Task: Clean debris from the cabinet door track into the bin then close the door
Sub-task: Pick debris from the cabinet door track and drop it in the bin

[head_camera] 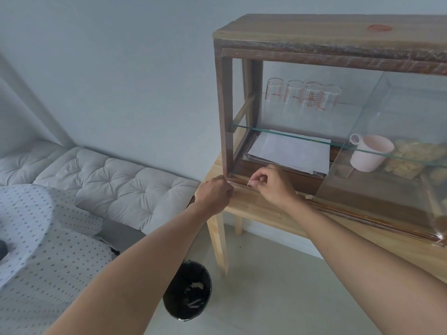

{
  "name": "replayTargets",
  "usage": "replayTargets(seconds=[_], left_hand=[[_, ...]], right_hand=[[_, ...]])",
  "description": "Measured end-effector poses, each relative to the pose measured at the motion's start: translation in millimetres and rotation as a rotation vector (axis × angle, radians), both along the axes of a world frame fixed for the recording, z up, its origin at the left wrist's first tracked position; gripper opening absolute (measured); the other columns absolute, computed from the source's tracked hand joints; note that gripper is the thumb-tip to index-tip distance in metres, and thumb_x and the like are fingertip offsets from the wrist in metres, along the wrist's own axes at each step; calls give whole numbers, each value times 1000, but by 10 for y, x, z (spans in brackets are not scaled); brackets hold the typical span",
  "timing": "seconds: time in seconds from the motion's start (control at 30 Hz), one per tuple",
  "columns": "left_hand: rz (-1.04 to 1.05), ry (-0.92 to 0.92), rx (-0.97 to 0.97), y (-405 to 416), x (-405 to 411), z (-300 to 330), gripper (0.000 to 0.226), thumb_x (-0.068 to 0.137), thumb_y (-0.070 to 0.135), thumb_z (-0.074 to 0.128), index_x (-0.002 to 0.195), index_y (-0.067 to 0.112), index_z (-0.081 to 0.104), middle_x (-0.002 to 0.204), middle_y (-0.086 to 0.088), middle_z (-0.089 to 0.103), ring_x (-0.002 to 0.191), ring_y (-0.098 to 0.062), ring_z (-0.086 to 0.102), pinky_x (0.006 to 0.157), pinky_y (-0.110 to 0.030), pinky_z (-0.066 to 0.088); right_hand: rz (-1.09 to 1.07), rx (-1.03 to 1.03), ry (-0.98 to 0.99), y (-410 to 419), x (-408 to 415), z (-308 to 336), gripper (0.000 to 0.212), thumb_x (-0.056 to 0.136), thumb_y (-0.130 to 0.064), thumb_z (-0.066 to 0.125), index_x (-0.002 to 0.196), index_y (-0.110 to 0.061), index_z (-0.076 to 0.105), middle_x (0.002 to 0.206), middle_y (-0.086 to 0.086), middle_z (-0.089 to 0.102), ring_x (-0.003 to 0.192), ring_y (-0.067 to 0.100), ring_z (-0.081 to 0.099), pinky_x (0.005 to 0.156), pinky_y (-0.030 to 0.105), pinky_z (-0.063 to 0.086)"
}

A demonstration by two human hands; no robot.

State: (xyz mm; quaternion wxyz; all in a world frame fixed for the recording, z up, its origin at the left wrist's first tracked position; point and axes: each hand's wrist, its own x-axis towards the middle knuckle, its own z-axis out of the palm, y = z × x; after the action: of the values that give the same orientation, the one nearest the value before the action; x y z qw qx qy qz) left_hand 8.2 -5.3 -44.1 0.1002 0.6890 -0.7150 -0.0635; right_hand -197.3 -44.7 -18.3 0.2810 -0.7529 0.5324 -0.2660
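Observation:
A wooden cabinet [225,112] with a glass sliding door [391,146] stands on a light wooden table [256,206]. The door is slid to the right, leaving the left half open. The brown door track [338,211] runs along the cabinet's bottom front edge. My left hand [214,193] is closed at the track's left end, by the corner post; what it holds is hidden. My right hand [271,181] pinches a small pale crumb of debris over the track. Another crumb [308,196] lies in the track to the right. A black bin [188,296] with scraps inside sits on the floor below.
Inside the cabinet are several measuring glasses [302,95], white paper [290,153], a pink cup [370,153] and packaged food [411,155]. A quilted mattress [108,175] and dotted bedding [36,238] lie at left. The table leg [217,240] stands beside the bin.

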Motion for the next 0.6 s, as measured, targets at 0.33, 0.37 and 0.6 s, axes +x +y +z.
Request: replayTargets(seconds=[0.33, 0.37, 0.6], left_hand=[[34, 187, -60, 232, 60, -36, 19, 98, 31, 65, 100, 26, 83, 100, -3, 67, 93, -30, 65, 77, -42, 55], [46, 215, -64, 269, 100, -45, 18, 98, 28, 65, 102, 25, 83, 99, -3, 67, 93, -30, 64, 77, -42, 55], [157, 363, -90, 679, 669, -102, 17, 98, 28, 67, 102, 23, 83, 100, -4, 70, 95, -27, 64, 78, -38, 52]], right_hand=[[-8, 32, -54, 260, 225, -198, 8, 86, -22, 84, 83, -25, 78, 86, -11, 55, 75, 0, 57, 66, 17, 39], [-10, 38, -68, 305, 253, -223, 8, 85, -21, 85, 82, -25, 78, 85, -11, 55, 73, 0, 57, 67, 18, 40], [-14, 72, -123, 630, 662, -330, 8, 84, -22, 84, 81, -26, 78, 83, -10, 57, 70, -2, 55, 68, 21, 40]])
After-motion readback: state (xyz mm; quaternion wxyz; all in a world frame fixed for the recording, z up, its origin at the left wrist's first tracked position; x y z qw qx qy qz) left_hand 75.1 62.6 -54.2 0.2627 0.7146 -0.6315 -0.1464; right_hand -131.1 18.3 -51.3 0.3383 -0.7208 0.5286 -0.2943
